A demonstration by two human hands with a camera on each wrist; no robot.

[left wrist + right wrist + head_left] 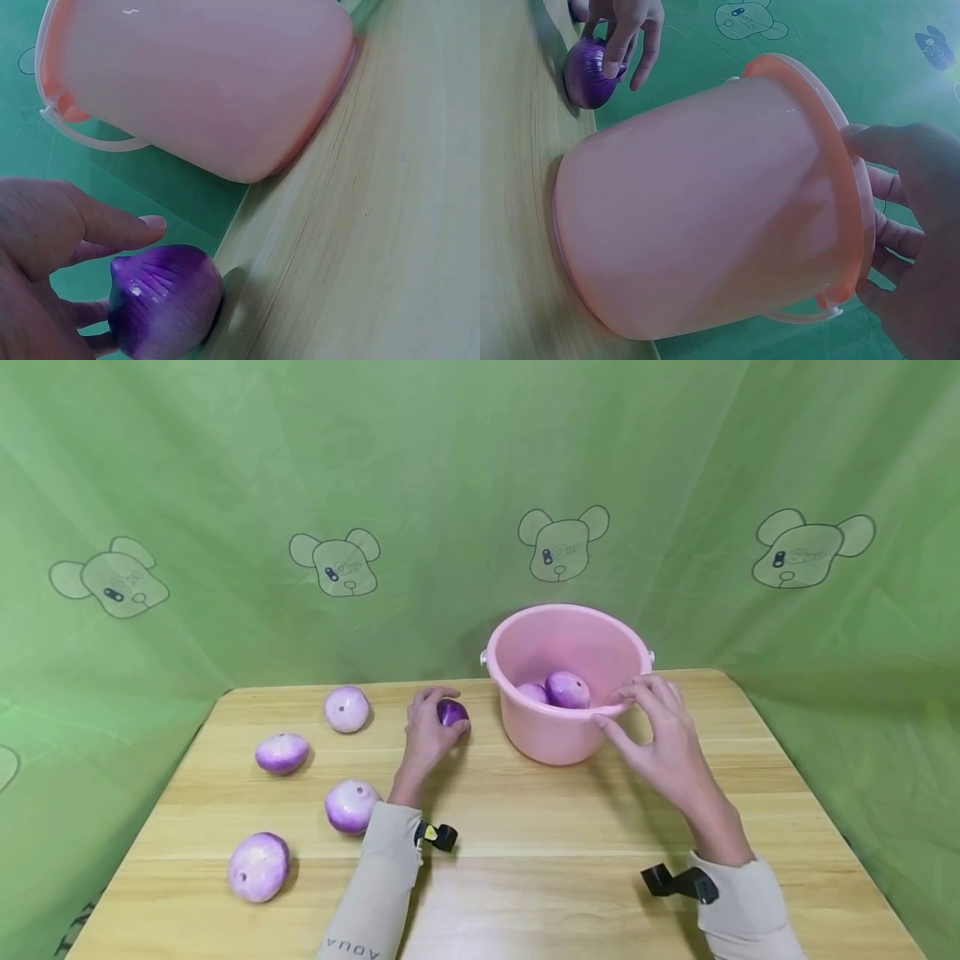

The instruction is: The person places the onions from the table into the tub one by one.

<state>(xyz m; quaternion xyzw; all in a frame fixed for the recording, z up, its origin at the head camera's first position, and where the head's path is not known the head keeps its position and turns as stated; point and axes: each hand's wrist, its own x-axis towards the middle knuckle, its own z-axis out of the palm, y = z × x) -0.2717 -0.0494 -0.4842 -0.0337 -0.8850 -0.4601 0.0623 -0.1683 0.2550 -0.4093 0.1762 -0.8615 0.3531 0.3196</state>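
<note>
My left hand reaches over a dark purple onion that sits on the table, left of the pink bucket. In the left wrist view the thumb stays a little apart from the onion's skin, and the other fingers come round behind it, partly hidden. My right hand holds the bucket's near right rim. As the right wrist view shows, the thumb lies against the rim while the fingers wrap behind it. Inside the bucket are a pale purple onion and part of another.
On the table's left side lie several pale purple onions, among them one at the back and one at the front. The wooden table meets a green curtain with printed bear heads behind the bucket. Both wrists carry black cameras.
</note>
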